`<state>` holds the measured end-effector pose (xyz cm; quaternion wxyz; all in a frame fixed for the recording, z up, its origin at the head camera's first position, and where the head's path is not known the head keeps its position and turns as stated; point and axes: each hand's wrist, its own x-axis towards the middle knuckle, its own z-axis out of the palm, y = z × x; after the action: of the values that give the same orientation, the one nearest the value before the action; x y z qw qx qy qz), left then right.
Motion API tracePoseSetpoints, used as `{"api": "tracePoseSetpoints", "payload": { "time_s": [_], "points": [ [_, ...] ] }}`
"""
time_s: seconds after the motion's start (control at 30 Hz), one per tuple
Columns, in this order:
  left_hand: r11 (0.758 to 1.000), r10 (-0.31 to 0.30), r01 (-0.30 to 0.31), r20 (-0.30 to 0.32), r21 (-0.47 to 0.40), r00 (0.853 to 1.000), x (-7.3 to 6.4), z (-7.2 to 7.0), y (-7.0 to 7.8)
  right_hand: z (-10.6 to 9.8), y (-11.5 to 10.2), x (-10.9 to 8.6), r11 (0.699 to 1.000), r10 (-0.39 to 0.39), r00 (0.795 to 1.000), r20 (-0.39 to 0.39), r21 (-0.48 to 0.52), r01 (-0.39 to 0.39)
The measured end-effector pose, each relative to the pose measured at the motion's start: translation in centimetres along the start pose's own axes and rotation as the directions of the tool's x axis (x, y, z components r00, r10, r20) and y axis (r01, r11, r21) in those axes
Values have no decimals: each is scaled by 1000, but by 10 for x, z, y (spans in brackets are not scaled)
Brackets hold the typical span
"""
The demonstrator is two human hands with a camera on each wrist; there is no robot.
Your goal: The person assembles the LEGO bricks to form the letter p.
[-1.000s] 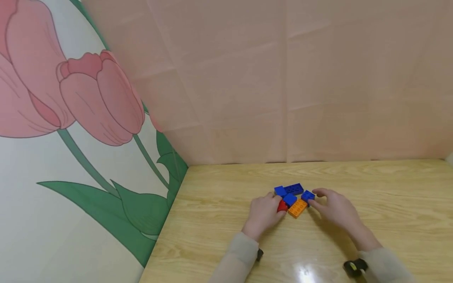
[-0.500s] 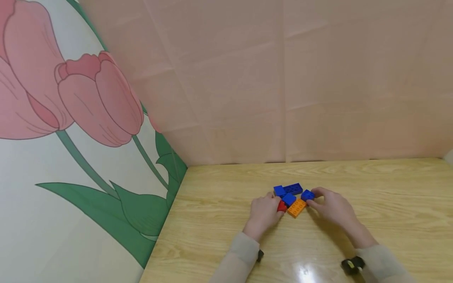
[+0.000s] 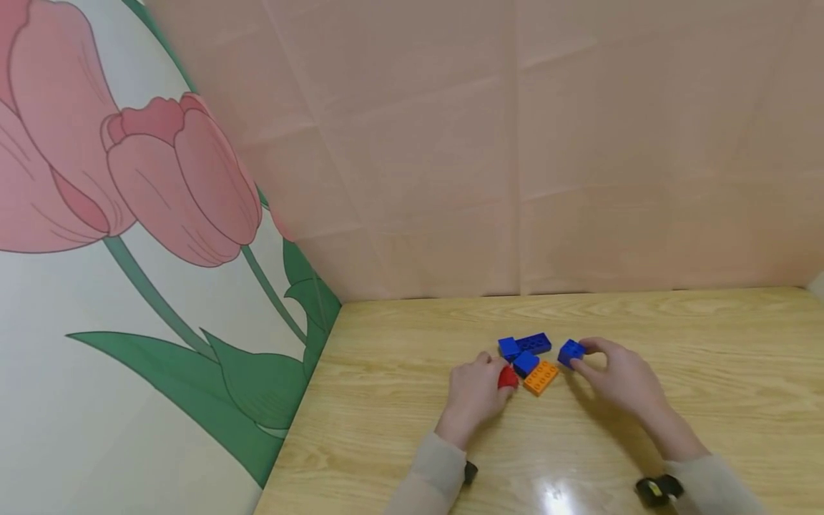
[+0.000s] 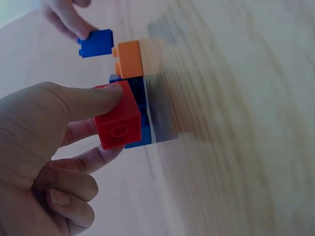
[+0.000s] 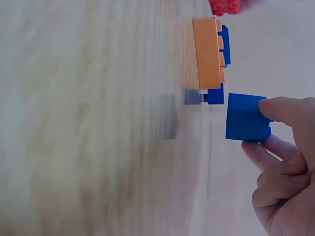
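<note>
1. Largest is the pink sheet (image 3: 418, 179) behind everything, with the tulip wall (image 3: 148, 300) standing to its left.
2. Next comes the wooden table (image 3: 360, 443), its grain showing around the bricks.
3. The right hand (image 3: 624, 375) has moved a little outward over the last second. It is clamped, thumb against fingers, on a small blue brick (image 5: 246, 118); that brick has come away from the orange one and now appears lifted off the table.
4. The left hand (image 3: 473, 393) has drawn slightly the other way. Its thumb and fingers pinch a red brick (image 4: 118, 128), which now sits apart from the blue brick beside it and also looks raised.
5. The long dark blue brick (image 3: 533, 343) lies at the back of the group, and the orange brick (image 3: 541, 378) at the front; neither has shifted noticeably.
6. Two smaller blue bricks, the rear one (image 3: 508, 348) and the middle one (image 3: 526, 364), remain between them on the left; whether the middle one touches the orange brick is hard to tell.
7. My judgement: the widening gaps mean the two held bricks are now free of the rest, so each hand can handle its own separately.
</note>
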<state>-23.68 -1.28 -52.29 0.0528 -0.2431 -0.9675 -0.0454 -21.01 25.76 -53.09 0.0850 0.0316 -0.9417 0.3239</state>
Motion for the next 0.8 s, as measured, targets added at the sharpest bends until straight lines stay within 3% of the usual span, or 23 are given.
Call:
{"api": "tracePoseSetpoints", "payload": {
  "time_s": [0.27, 0.43, 0.8],
  "points": [
    [994, 19, -24, -48, -108, 999, -6, 4, -2, -4, -3, -7, 999, -43, 999, -21, 4, 43],
    [986, 32, -38, -42, -164, 999, -8, 2, -1, -7, -8, -12, 998, -61, 998, -26, 5, 61],
    [929, 39, -31, 15, -369, 999, -11, 4, 2, -11, -15, -20, 997, -72, 997, -2, 4, 72]
  ]
}}
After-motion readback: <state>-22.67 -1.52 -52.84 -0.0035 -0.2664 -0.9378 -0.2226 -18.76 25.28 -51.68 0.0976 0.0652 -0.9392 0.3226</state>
